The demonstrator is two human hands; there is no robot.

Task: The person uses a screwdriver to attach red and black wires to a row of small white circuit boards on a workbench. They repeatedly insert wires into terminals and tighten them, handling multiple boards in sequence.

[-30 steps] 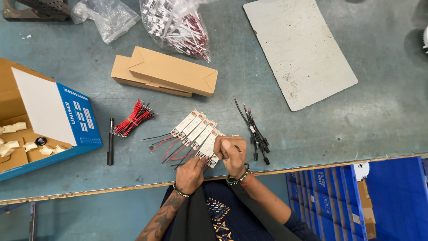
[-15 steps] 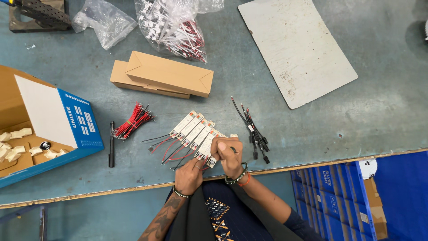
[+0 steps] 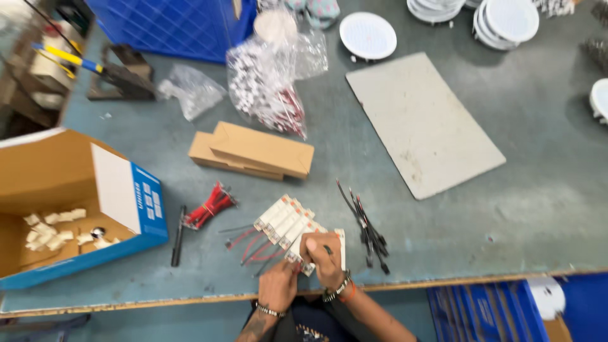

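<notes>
A row of several white rectangular modules (image 3: 284,221) with red and black wires lies fanned on the grey-green table (image 3: 443,240) near its front edge. My right hand (image 3: 323,256) is curled over the nearest white module (image 3: 342,244), with a small dark object between its fingers. My left hand (image 3: 278,286) sits right beside it, fingers curled against the near end of the same module row. Both wrists wear bracelets. What the fingers pinch underneath is hidden.
A bunch of black leads (image 3: 366,228) lies right of the hands; a red wire bundle (image 3: 208,206) and a black pen (image 3: 178,235) lie left. Farther off are a flat cardboard carton (image 3: 253,151), an open blue box (image 3: 82,209), bagged parts (image 3: 269,88), a grey board (image 3: 423,120) and round white lamps (image 3: 368,35).
The view has tilted up, so more of the far table shows: the blue crate, the bags and the round lamps. My hands stay on the white modules in about the same place.
</notes>
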